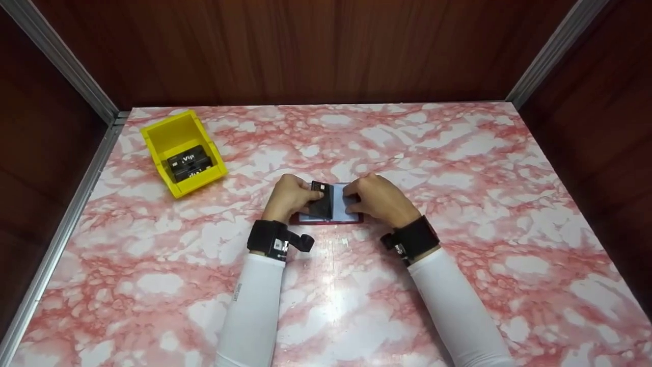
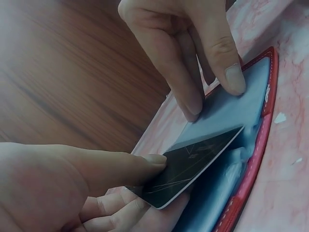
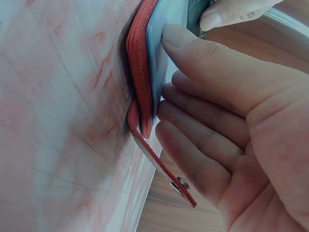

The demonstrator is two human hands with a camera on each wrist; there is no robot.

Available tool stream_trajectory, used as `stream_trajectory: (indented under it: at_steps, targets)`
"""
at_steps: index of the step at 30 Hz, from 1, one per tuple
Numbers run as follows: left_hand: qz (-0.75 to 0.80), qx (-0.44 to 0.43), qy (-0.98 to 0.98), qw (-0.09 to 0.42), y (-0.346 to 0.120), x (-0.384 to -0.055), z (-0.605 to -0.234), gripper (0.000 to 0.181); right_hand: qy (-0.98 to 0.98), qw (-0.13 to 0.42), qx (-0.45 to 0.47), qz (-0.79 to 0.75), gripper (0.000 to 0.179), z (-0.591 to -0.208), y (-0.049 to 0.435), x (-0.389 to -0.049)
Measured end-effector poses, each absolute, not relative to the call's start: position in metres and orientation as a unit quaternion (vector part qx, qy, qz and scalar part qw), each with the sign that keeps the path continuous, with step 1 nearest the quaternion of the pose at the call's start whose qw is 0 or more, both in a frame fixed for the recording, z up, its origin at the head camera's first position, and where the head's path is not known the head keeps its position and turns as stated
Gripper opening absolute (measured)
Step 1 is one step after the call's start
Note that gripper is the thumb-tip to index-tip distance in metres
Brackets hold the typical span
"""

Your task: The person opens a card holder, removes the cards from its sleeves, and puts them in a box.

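Observation:
My left hand [image 1: 286, 198] pinches a black card [image 2: 186, 169] between thumb and fingers. Tilted, the card lies over the clear bluish plastic sleeves [image 2: 229, 113] of a red card holder [image 2: 271, 89], which is spread on the table. At the holder's right side, my right hand [image 1: 383, 200] holds the sleeves, thumb on their face and fingers at the far edge. In the right wrist view, a red strap [image 3: 157, 162] with a metal snap sticks out from the holder. Whether the card's far edge is inside a sleeve I cannot tell.
A yellow bin [image 1: 202, 184] at the back left of the table holds black cards [image 1: 187, 158] marked "Vip". The tabletop [image 1: 458, 306] has a red and white marbled pattern. Dark wood panels [image 1: 316, 51] stand behind it and on both sides.

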State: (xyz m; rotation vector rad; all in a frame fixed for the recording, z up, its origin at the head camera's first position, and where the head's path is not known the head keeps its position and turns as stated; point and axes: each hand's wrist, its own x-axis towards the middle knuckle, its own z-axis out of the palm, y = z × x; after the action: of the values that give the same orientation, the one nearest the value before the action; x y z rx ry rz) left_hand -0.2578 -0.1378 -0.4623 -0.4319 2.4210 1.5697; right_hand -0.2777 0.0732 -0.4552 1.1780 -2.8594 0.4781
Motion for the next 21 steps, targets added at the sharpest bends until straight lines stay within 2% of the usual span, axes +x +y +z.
stream_trajectory:
  at_steps: [16,21]
  targets:
    - [0.531,-0.133,0.832,0.091,-0.1367,-0.2557,-0.4631,0.029,-0.913,0.002,0.381,0.148,0.016,-0.456,0.0727,-0.2787]
    - [0.526,-0.141,0.832,0.104,-0.1375,-0.2569,-0.462,0.024,-0.911,0.011,0.386,0.148,0.016,-0.456,0.0737,-0.2788]
